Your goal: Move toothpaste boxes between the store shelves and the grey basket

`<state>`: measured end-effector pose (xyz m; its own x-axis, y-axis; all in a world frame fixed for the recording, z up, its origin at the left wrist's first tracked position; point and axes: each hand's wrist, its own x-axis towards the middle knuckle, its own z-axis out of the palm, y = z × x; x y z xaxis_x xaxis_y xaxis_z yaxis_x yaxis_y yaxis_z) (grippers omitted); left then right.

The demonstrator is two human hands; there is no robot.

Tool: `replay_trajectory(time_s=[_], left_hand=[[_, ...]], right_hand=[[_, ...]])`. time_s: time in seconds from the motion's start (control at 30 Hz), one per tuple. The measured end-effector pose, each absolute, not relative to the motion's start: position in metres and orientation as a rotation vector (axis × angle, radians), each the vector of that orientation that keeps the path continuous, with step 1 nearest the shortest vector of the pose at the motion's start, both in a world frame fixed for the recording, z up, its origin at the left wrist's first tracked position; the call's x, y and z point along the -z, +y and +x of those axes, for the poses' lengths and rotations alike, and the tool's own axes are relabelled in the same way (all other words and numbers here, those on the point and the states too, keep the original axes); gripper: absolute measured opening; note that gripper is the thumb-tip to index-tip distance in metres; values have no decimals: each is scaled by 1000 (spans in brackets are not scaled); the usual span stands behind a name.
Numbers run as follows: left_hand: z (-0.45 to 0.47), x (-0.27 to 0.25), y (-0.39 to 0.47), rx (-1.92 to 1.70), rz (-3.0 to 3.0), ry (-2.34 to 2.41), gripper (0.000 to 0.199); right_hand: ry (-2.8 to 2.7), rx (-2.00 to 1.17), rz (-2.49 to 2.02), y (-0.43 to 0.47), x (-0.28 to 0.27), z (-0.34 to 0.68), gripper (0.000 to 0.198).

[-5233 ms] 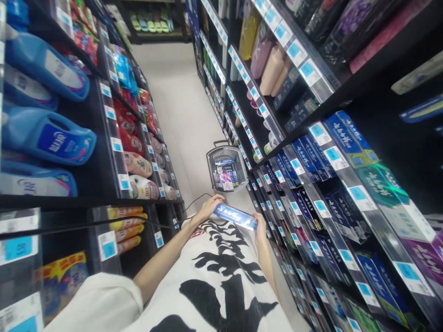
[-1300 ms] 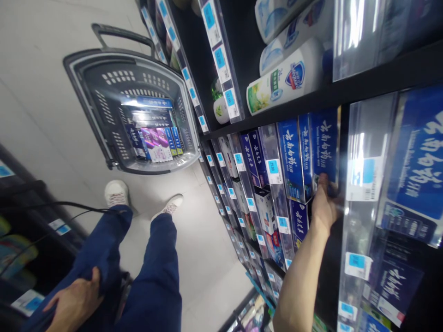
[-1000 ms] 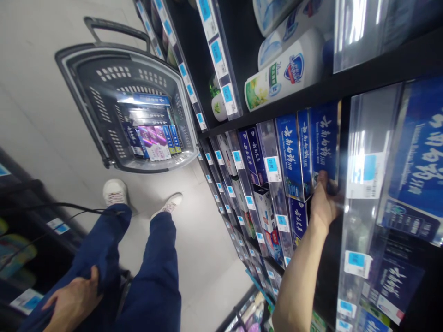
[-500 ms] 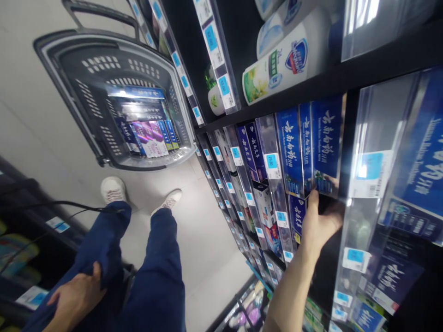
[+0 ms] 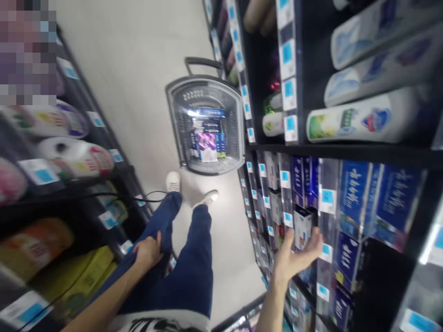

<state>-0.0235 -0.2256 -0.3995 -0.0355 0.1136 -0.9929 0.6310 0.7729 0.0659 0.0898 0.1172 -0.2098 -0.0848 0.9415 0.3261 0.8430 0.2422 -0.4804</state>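
Note:
My right hand [image 5: 294,260] reaches to the shelf with thumb and fingers apart and nothing in it. It is just in front of a white and black toothpaste box [image 5: 302,226]; whether the fingertips touch it I cannot tell. Above that box stand dark blue toothpaste boxes [image 5: 298,177]. To the right, larger blue toothpaste boxes [image 5: 353,191] stand over purple-blue ones [image 5: 346,258]. My left hand [image 5: 148,251] rests on my trouser leg near the knee, thumb spread, holding nothing. A grey shopping basket [image 5: 174,133] on the floor holds several boxes, some blue and one pink-purple [image 5: 207,145].
White bottles [image 5: 346,120] lie on the shelf above the toothpaste. Price-tag rails [image 5: 327,200] run along the shelf fronts. A second shelf with bottles [image 5: 74,157] and yellow packs [image 5: 76,276] stands on my left. A black cable [image 5: 104,196] crosses there.
My right hand has left the large blue boxes and come to the section on their left, with its fingers spread. The view has swung and widened. My left hand stays on my leg.

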Motion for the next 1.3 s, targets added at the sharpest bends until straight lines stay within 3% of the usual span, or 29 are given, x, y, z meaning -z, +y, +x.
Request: replay_trajectory(time_s=[0.23,0.3,0.43,0.53,0.63,0.8,0.9,1.03,1.13,1.3], left_hand=[[-51,435,-257,551,582,1621,82],[-59,441,-257,520,550,1645,84],[-71,448,-255,451,472,1667,84],[-78,449,-254,416,424,1669,84],[-89,448,-247,382,367,1664,83],[-115,455,-209,390,286,1683,81],[-126,468,-183,365,287,1670,73],[-130,487,-164,265,355,1664,55],[-126,498,-162,247,382,1668,53],[-117,504,-155,292,372,1689,52]], right_hand=[[-1627,-1478,-1819,42,307,-9,83],[-1692,-1642,-1787,35,319,-40,78],[-2346,-1539,-1505,39,343,-95,45],[-2690,-1558,-1315,54,381,-136,37],[-3009,-1479,-1161,76,431,-180,43],[-3513,-1072,-846,126,511,-256,56],[-3588,-868,-741,156,556,-298,59],[-3555,-805,-609,178,628,-342,67],[-3553,-740,-626,184,685,-365,78],[-3604,-482,-441,196,765,-391,65]])
